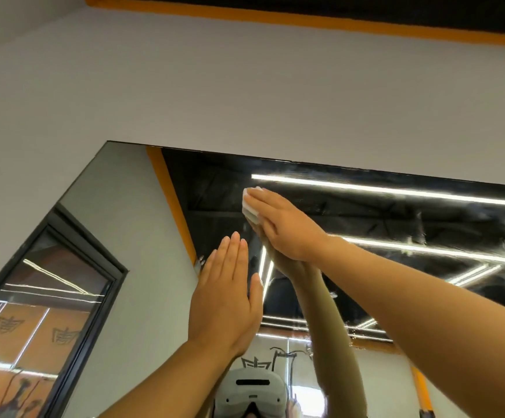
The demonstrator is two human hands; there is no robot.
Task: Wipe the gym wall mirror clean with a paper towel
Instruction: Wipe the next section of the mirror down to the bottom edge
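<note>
Right hand (278, 224) flat, pressing paper towel (249, 206) on mirror (365, 218); left hand (227, 297) flat, fingers straight, at its 7 o'clock.

I read the scene as evenly and softly lit, with no hard shadows on the pale wall (245, 86) above the mirror (365, 212). The brightest spots are long white light strips (396, 191) reflected in the upper part of the mirror, flaring slightly. Near those reflections the glass looks hazy and streaked. Straight lines bow toward the frame edges, typical of a wide lens. Focus is fair; the far right of the mirror is smeared.
</note>
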